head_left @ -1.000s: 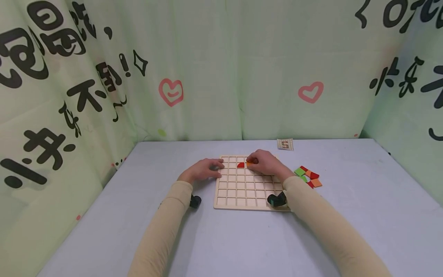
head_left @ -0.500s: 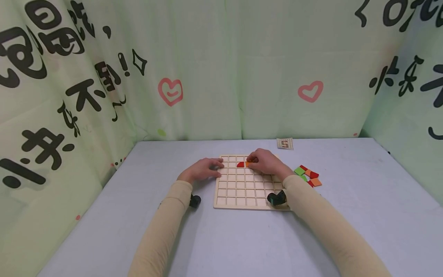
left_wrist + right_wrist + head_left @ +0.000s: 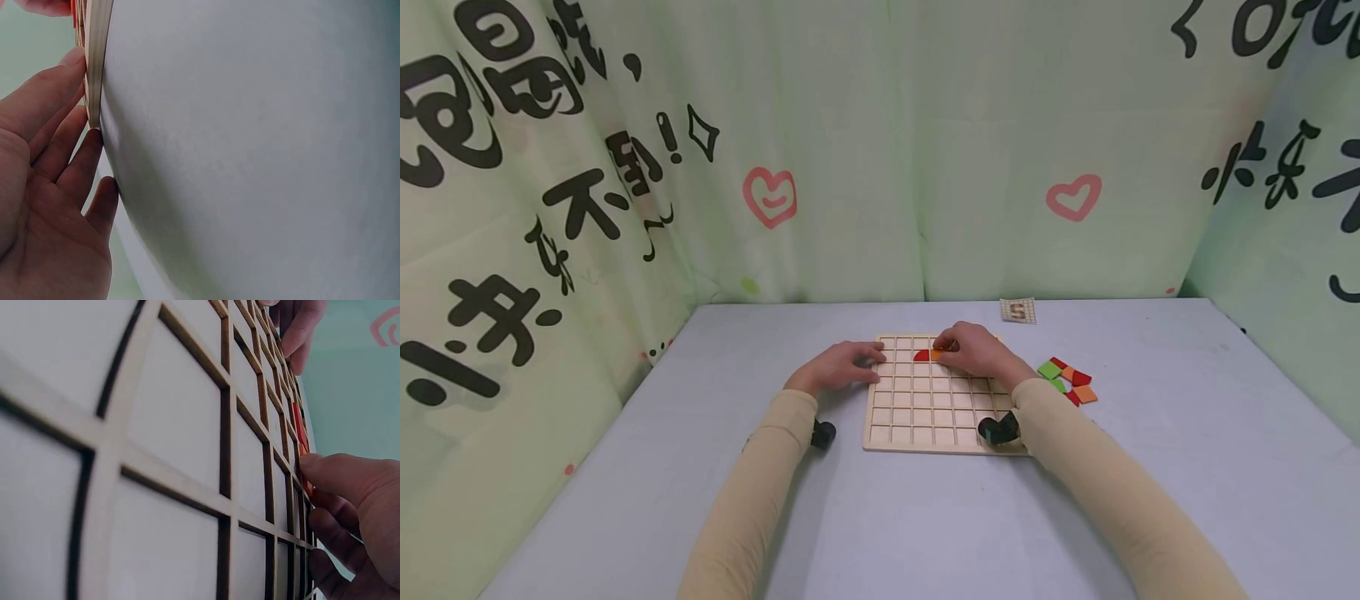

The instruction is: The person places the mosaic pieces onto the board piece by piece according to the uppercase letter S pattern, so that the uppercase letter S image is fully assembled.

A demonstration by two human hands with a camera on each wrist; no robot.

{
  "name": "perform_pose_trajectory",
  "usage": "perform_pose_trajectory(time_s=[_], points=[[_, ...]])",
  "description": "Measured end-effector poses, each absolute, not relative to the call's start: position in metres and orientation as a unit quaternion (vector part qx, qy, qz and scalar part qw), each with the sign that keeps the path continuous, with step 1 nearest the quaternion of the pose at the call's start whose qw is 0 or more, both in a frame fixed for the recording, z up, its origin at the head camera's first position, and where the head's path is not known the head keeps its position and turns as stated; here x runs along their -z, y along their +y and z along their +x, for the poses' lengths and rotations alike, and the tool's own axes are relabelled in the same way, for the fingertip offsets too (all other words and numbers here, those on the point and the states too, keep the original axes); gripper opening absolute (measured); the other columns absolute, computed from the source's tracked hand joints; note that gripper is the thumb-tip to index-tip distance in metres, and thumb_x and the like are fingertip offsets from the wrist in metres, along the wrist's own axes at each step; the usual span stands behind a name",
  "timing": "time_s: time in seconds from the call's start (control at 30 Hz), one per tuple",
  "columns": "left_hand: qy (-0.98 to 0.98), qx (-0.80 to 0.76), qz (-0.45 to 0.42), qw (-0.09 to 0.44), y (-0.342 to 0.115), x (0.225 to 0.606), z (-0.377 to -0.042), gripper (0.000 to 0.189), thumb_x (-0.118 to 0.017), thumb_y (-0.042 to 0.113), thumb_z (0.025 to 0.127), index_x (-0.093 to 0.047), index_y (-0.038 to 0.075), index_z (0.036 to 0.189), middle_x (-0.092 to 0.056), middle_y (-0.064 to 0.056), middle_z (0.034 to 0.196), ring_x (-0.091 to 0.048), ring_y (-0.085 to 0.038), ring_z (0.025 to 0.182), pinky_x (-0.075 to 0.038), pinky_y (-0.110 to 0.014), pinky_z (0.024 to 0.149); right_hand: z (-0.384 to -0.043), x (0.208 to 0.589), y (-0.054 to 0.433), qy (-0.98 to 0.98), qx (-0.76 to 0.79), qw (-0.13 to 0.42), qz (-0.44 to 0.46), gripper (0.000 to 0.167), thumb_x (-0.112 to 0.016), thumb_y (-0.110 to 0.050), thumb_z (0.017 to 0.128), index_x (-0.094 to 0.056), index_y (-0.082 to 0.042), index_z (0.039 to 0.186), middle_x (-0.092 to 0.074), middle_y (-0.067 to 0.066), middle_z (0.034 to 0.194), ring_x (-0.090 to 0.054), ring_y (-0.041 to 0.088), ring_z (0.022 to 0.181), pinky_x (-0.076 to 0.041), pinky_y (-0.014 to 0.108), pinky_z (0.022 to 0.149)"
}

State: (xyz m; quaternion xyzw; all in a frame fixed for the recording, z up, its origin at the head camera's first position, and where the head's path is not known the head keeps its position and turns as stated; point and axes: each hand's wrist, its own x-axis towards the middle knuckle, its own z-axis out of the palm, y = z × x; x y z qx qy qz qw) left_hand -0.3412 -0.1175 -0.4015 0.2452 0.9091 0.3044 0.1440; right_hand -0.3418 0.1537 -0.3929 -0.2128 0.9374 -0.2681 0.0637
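A pale wooden grid board [image 3: 912, 415] lies flat on the table. In its upper part sits a red tile [image 3: 921, 356] with a curved edge, and just right of it an orange tile [image 3: 936, 355]. My right hand [image 3: 976, 350] pinches the orange tile with curled fingers; the right wrist view has the thumb [image 3: 337, 475] on it, and the fingers partly hide it. At the board's left edge rests my left hand [image 3: 842, 365], fingers extended. In the left wrist view its fingertips [image 3: 92, 139] touch the board's side [image 3: 97, 62].
Right of the board, partly behind the right forearm, lies a loose group of green, red and orange tiles [image 3: 1082, 394]. A small patterned card [image 3: 1018, 311] lies near the table's back edge. Printed curtains [image 3: 850, 267] stand behind the table and at its sides.
The orange tile has shifted slightly left, up against the red tile, with the right hand's fingertips still on it. My left hand has stayed at the board's edge.
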Motion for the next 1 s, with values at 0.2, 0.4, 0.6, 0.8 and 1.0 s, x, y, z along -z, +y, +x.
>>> perform_pose_trajectory(time_s=[0.2,0.4,0.6,0.8,1.0], points=[[0.911,-0.297,0.249,0.141,-0.118,0.4,-0.341,0.036,-0.068,0.017,0.091,-0.065,0.01,0.126,-0.044,-0.002,0.151,-0.031,-0.024,0.144,-0.025,-0.039,0.116,-0.343,0.394,0.153,0.938,0.265,0.06,-0.215,0.03,-0.065,-0.013,0.093,-0.067,0.001,0.119,-0.065,0.015,0.112,-0.057,0.03,0.105,-0.047,0.046,0.094],[0.909,-0.3,0.253,0.141,-0.118,0.401,-0.341,0.036,-0.068,0.017,0.091,-0.065,0.01,0.126,-0.044,-0.002,0.151,-0.031,-0.024,0.144,-0.026,-0.039,0.116,-0.345,0.396,0.154,0.936,0.271,0.058,-0.216,0.03,-0.066,-0.014,0.093,-0.067,0.001,0.118,-0.065,0.014,0.112,-0.058,0.03,0.106,-0.047,0.045,0.094],[0.91,-0.3,0.25,0.141,-0.118,0.402,-0.341,0.036,-0.068,0.017,0.091,-0.065,0.01,0.126,-0.044,-0.001,0.151,-0.031,-0.024,0.144,-0.026,-0.039,0.116,-0.344,0.397,0.155,0.935,0.275,0.058,-0.218,0.03,-0.066,-0.015,0.093,-0.067,0.001,0.118,-0.066,0.014,0.112,-0.058,0.029,0.105,-0.047,0.045,0.094],[0.909,-0.301,0.249,0.143,-0.118,0.401,-0.34,0.036,-0.068,0.018,0.091,-0.066,0.01,0.126,-0.044,-0.001,0.151,-0.03,-0.024,0.144,-0.026,-0.039,0.116,-0.34,0.395,0.162,0.935,0.28,0.053,-0.211,0.032,-0.066,-0.016,0.093,-0.066,0.0,0.121,-0.065,0.014,0.114,-0.059,0.028,0.103,-0.048,0.045,0.092],[0.912,-0.294,0.251,0.141,-0.118,0.4,-0.341,0.036,-0.068,0.019,0.091,-0.066,0.011,0.126,-0.044,-0.001,0.151,-0.031,-0.024,0.144,-0.025,-0.039,0.116,-0.339,0.391,0.173,0.94,0.276,0.052,-0.197,0.035,-0.062,-0.019,0.095,-0.063,-0.001,0.125,-0.064,0.013,0.115,-0.058,0.028,0.105,-0.048,0.045,0.094]])
